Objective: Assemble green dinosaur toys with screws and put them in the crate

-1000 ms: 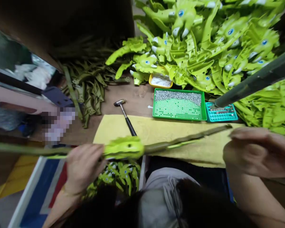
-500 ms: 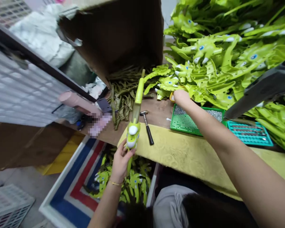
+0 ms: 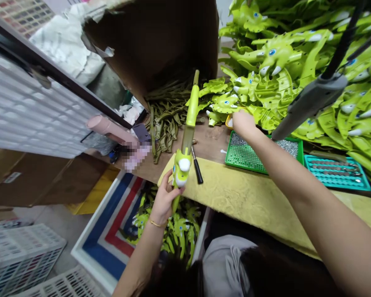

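Observation:
My left hand (image 3: pixel 164 199) is closed around a lime-green dinosaur-head toy (image 3: pixel 182 165) with white horns, a translucent middle and an olive tip pointing away from me. My right hand (image 3: pixel 244 123) reaches to a small yellow container (image 3: pixel 229 121) at the edge of the green pile; its fingers are hidden by the hand itself. Under my right forearm lies a green perforated tray (image 3: pixel 244 159) with many small silvery pieces. A hammer (image 3: pixel 198 169) with a black handle rests partly on the yellow cloth (image 3: pixel 222 181), just right of the toy.
Green toy parts (image 3: pixel 278 57) are heaped at the back right, olive strips (image 3: pixel 165 128) before a cardboard box (image 3: pixel 160 37). A grey tool (image 3: pixel 309 103) hangs over the green tray, beside a turquoise tray (image 3: pixel 336 171). Below left, a striped bin (image 3: pixel 94 247) contains green toys.
The view has shifted, so most things sit farther right. In my left hand the toy has turned a little, showing a blue eye. My right hand stays at the yellow container.

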The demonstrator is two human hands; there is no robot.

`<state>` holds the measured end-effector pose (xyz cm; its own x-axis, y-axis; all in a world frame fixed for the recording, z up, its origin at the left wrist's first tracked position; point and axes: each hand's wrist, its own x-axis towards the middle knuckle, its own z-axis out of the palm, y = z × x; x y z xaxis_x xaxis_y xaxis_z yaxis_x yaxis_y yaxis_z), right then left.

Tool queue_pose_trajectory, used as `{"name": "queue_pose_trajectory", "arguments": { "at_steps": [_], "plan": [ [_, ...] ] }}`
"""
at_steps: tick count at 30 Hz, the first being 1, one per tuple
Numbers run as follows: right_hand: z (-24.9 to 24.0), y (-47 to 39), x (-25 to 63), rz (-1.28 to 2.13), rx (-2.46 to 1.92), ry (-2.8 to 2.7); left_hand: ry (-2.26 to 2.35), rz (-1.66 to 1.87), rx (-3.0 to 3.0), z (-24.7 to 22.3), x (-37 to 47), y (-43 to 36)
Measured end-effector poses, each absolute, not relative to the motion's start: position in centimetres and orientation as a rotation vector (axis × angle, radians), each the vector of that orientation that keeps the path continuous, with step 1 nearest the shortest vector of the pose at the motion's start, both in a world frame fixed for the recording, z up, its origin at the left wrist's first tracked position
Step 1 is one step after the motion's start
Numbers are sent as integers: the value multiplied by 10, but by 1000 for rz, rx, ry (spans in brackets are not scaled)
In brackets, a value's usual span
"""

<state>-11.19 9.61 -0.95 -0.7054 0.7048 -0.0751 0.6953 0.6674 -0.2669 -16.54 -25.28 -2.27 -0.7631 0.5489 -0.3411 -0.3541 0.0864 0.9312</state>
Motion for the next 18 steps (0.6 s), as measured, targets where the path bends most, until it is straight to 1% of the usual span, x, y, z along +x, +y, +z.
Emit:
{"name": "queue_pose_trajectory", "arguments": {
  "at_steps": [2, 3, 4, 5, 8, 10, 11, 13, 18],
  "plan": [
    [-7, 84, -105, 440, -1142, -2698, 1659, 1724, 172, -16, -164, -249],
    [-5, 73, -102, 514, -1079, -2583, 1632, 1710, 173, -13, -162, -246],
    [-2, 59, -98, 659, -987, -2440, 1604, 1704, 180, -11, -161, -242],
    [0, 41, -95, 871, -874, -2286, 1576, 1712, 188, -9, -160, -238],
    [5, -20, -83, 1653, -536, -1853, 1477, 1774, 156, -10, -157, -227],
    [4, -55, -77, 1999, -431, -1638, 1416, 1797, 113, -14, -156, -221],
    [3, -68, -76, 2099, -417, -1562, 1400, 1804, 99, -15, -155, -220],
    [-2, -85, -76, 2194, -427, -1465, 1399, 1817, 100, -19, -153, -217],
    [-6, -98, -79, 2226, -411, -1475, 1398, 1883, 152, -22, -148, -219]
  ]
}}
